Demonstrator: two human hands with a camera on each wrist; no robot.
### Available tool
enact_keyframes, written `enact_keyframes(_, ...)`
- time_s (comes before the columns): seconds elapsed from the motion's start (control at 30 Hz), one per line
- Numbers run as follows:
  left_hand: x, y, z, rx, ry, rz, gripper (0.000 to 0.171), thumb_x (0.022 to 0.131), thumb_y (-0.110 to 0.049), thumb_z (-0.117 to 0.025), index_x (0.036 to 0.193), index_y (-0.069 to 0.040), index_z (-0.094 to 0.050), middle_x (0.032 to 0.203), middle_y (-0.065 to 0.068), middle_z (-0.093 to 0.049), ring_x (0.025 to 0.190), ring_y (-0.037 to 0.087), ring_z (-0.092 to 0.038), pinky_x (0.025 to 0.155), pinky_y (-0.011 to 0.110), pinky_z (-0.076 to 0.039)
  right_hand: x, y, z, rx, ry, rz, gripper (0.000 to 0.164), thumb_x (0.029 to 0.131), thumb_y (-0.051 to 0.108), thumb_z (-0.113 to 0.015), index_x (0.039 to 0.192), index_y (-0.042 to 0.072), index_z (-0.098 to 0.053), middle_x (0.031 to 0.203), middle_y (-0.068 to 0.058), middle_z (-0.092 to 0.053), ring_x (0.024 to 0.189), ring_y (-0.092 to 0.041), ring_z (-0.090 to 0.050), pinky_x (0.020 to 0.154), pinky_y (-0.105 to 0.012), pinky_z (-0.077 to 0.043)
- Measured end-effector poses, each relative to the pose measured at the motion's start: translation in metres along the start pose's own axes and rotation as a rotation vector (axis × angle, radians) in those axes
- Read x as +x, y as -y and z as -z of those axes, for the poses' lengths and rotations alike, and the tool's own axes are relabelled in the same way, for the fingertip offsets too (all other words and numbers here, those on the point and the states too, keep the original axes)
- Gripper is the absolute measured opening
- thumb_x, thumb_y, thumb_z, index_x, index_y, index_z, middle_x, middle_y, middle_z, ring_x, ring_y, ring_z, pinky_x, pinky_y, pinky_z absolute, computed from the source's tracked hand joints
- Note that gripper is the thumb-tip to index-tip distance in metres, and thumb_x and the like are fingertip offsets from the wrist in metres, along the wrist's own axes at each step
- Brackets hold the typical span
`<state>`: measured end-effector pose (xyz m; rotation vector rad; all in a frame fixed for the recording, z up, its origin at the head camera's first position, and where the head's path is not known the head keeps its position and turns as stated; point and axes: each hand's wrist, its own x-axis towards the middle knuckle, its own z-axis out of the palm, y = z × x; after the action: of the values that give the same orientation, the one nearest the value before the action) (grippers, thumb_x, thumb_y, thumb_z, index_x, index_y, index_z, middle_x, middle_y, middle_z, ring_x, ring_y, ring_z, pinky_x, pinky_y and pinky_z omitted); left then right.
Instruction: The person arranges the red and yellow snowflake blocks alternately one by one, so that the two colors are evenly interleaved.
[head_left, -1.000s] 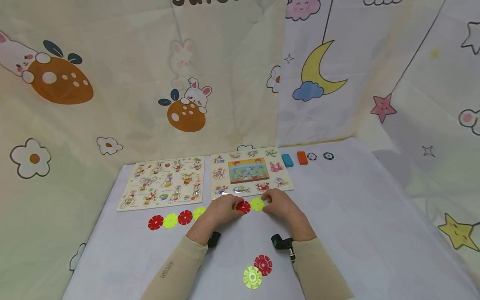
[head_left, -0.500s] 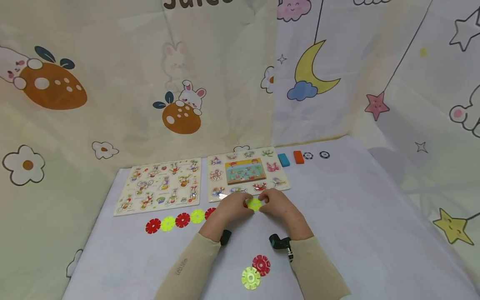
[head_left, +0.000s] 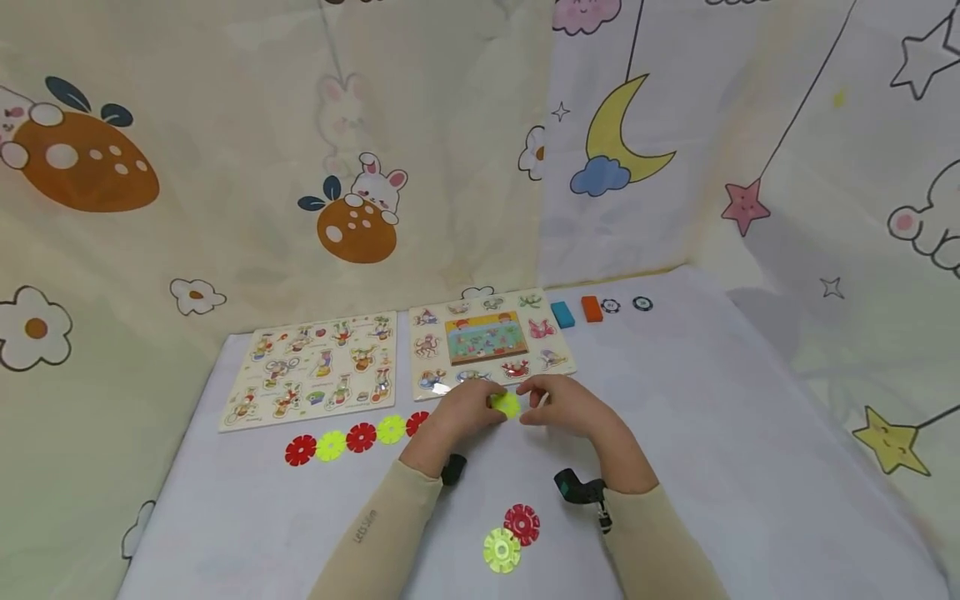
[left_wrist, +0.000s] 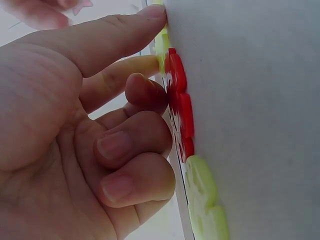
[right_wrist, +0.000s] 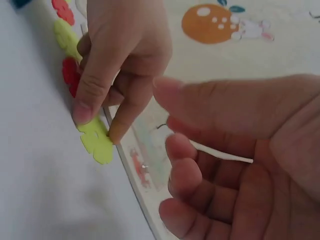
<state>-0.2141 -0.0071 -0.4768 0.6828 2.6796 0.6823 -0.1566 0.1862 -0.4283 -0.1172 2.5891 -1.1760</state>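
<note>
A row of red and yellow-green notched plastic discs lies on the white cloth, the pieces edge to edge. My left hand pinches the yellow-green disc at the row's right end between thumb and index finger. Its other fingers curl over the neighbouring red disc, which the hand hides in the head view. My right hand hovers just right of the end disc, thumb and fingers loosely bent and apart, holding nothing. Closer to me, another yellow-green disc overlaps a red disc.
Two picture puzzle boards, one left and one in the middle, lie behind the row. A blue block, an orange block and two round chips sit at the back. A printed curtain hangs behind.
The end yellow-green disc has shifted left against the red one. My left hand has moved from the red disc onto it; my right hand has let go and drawn off to the right.
</note>
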Motion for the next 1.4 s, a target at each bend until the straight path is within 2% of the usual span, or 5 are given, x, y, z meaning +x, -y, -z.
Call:
enact_keyframes(0.27, -0.001, 0.001, 0.003, -0.012, -0.004, 0.014, 0.044, 0.081, -0.033, -0.073, 0.122, -0.018, -0.063, 0.101, -0.004, -0.060, 0.084, 0.015, -0.051, 0.082, 0.034, -0.045, -0.052, 0.003, -0.006, -0.041, 0.069, 0.111, 0.035, 0.077, 0.025, -0.078, 0.109, 0.020, -0.064, 0.084, 0.002, -0.055, 0.075, -0.017, -0.051, 0.058, -0.030, -0.045)
enact_keyframes(0.53, -0.001, 0.003, -0.002, -0.031, -0.004, -0.008, 0.045, 0.081, -0.033, -0.073, 0.122, -0.017, -0.063, 0.094, -0.005, -0.059, 0.080, 0.015, -0.051, 0.077, 0.032, -0.044, -0.087, -0.017, -0.053, -0.082, 0.165, 0.114, 0.036, 0.074, 0.024, -0.080, 0.107, 0.020, -0.065, 0.081, 0.004, -0.053, 0.069, -0.011, -0.049, 0.058, -0.025, -0.044)
enact_keyframes(0.87, -0.001, 0.003, -0.002, -0.039, -0.011, -0.001, 0.045, 0.081, -0.034, -0.074, 0.122, -0.018, -0.063, 0.093, -0.005, -0.059, 0.080, 0.015, -0.051, 0.076, 0.031, -0.045, -0.089, -0.015, -0.081, -0.276, 0.066, 0.114, 0.033, 0.067, 0.031, -0.082, 0.089, 0.020, -0.061, 0.077, 0.009, -0.045, 0.065, -0.006, -0.043, 0.058, -0.025, -0.039)
enact_keyframes(1.2, -0.004, 0.000, 0.000, -0.059, -0.011, -0.004, 0.043, 0.082, -0.030, -0.073, 0.121, -0.017, -0.063, 0.091, -0.005, -0.058, 0.080, 0.016, -0.051, 0.076, 0.032, -0.044, -0.091, -0.008, -0.082, -0.084, 0.162, 0.024, 0.024, 0.071, 0.020, -0.078, 0.081, 0.019, -0.056, 0.068, 0.004, -0.050, 0.058, -0.013, -0.046, 0.052, -0.027, -0.040)
enact_keyframes(1.4, -0.003, 0.000, -0.001, -0.041, -0.018, -0.015, 0.042, 0.081, -0.030, -0.073, 0.120, -0.017, -0.063, 0.094, -0.005, -0.059, 0.081, 0.016, -0.051, 0.078, 0.033, -0.045, -0.092, 0.000, -0.064, -0.003, 0.217, 0.085, 0.018, 0.077, 0.013, -0.073, 0.085, 0.020, -0.059, 0.068, 0.005, -0.055, 0.057, -0.012, -0.050, 0.053, -0.026, -0.043)
